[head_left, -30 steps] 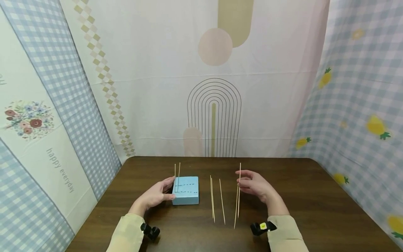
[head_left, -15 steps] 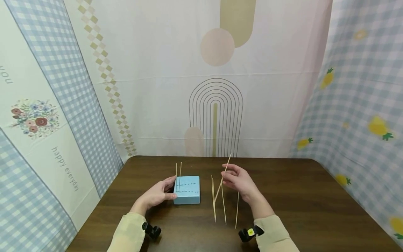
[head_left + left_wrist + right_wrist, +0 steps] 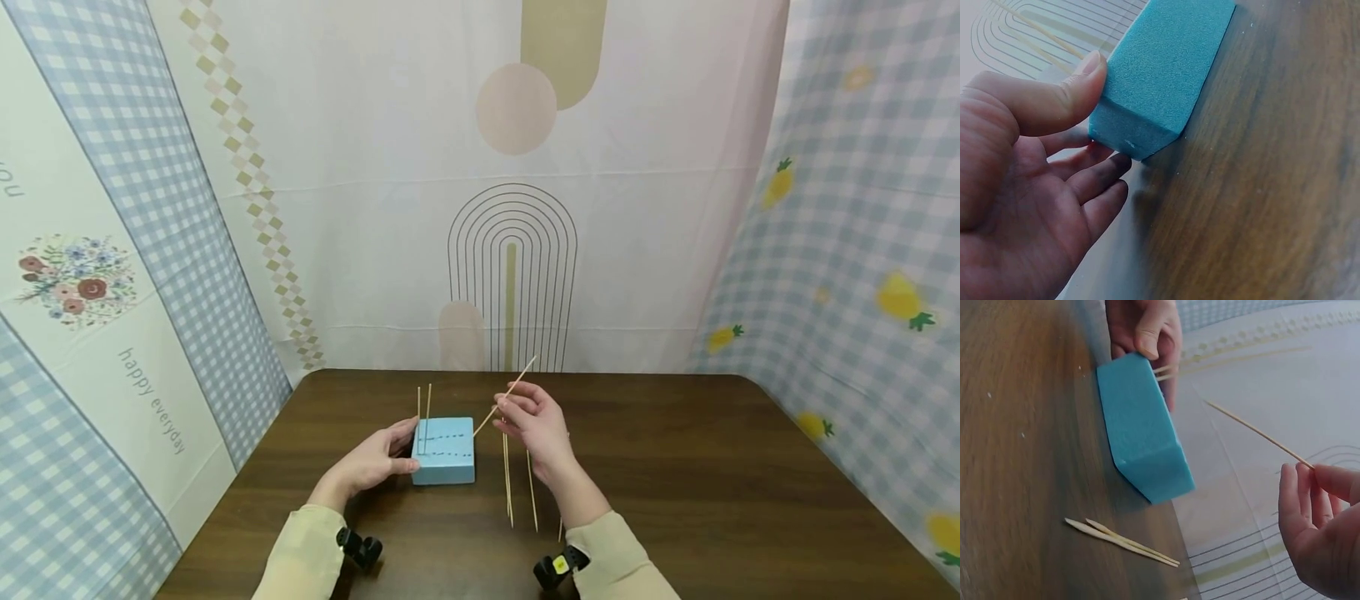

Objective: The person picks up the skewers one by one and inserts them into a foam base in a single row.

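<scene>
A blue foam block (image 3: 448, 448) with rows of dark marks on top sits on the table. Two thin wooden skewers (image 3: 428, 417) stand upright in its left part. My left hand (image 3: 369, 463) grips the block's left side, thumb at the near corner and fingers behind it; in the left wrist view the thumb (image 3: 1079, 90) presses against the foam. Between thumb and fingertips, my right hand (image 3: 538, 427) pinches another skewer (image 3: 1260, 433), tilted with its lower end toward the block's right edge. In the right wrist view that tip stands apart from the foam.
Several loose skewers (image 3: 507, 487) lie on the brown wooden table (image 3: 690, 467) right of the block, partly beneath my right hand and forearm. Patterned cloth (image 3: 360, 208) hangs behind the table and on both sides.
My right hand has moved left from the right-hand skewers toward the block, carrying one skewer, which has gone from upright to tilted. The left hand keeps its hold on the block.
</scene>
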Available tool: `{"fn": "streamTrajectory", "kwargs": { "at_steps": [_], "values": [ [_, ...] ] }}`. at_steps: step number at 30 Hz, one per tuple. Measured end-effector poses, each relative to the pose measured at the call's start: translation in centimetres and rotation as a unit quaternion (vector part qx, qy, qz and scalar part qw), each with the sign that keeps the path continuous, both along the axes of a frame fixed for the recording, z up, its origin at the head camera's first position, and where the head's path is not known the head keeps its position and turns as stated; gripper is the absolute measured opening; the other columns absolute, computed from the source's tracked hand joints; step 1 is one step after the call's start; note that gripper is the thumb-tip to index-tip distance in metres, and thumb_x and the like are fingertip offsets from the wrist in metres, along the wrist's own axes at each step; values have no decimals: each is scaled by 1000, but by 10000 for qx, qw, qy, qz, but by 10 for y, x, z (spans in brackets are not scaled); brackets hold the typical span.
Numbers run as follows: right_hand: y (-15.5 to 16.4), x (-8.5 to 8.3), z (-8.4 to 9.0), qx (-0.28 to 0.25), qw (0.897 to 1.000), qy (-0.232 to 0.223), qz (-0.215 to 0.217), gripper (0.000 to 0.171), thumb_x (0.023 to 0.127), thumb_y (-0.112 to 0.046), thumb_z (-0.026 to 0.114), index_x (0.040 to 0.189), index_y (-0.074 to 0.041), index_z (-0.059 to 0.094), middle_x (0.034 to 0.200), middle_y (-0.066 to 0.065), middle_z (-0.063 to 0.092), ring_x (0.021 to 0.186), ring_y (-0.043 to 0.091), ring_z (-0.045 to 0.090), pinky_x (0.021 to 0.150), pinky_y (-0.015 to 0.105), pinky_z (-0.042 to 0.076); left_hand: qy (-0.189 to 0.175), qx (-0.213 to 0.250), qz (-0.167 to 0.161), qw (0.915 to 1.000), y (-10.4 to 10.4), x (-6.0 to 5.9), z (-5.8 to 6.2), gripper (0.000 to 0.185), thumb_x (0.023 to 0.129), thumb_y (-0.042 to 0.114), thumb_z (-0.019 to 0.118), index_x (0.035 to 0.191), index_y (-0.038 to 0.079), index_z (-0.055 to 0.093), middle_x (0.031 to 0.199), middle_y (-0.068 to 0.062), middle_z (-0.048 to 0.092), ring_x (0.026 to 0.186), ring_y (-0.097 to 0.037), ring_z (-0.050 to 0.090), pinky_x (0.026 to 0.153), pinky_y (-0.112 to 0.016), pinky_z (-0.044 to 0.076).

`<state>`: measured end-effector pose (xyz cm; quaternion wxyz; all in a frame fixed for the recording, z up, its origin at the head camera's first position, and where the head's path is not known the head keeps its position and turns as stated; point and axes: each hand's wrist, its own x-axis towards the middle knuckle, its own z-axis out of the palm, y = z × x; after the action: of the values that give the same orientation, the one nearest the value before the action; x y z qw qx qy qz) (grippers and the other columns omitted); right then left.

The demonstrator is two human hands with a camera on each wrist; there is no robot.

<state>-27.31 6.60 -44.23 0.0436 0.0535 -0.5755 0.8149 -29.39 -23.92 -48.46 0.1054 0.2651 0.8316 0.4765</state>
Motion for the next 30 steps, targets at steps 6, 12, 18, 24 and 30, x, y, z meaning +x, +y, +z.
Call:
{"fn": "streamTrajectory", "kwargs": {
  "at_steps": [6,12,18,24,30],
  "values": [
    [-17,0,1,13,9994,254,-217,27,101,2,71,126,2,62,109,14,75,92,17,74,83,33,64,-43,-26,61,10000,-1,1,1,89,99,11,76,163,-15,20,170,-35,20,156,-50,24,123,-62,23],
    [-38,4,7,109,9972,681,-298,23,99,1,74,121,-1,66,111,21,74,93,19,75,88,40,64,-52,-45,107,9999,0,1,3,88,99,10,75,163,-14,21,170,-35,21,156,-50,26,123,-62,24],
    [-53,8,10,544,9927,976,-446,22,98,1,76,119,1,68,107,19,75,94,21,75,83,32,63,-97,11,131,9999,1,0,3,87,99,9,75,163,-15,20,170,-34,22,156,-49,27,124,-61,24],
    [-58,8,6,1138,9828,1248,-746,19,98,-8,79,116,-6,73,105,13,78,97,25,75,83,29,62,-117,2,151,9998,3,1,3,88,99,10,75,163,-15,21,170,-33,24,156,-49,28,124,-62,25],
    [-59,10,3,1752,9702,1463,-816,18,99,-16,80,116,-14,75,104,3,79,95,19,75,84,26,59,-153,-102,249,9995,4,3,3,88,99,13,76,164,-12,22,171,-30,25,156,-47,29,124,-61,25]
  ]
}}
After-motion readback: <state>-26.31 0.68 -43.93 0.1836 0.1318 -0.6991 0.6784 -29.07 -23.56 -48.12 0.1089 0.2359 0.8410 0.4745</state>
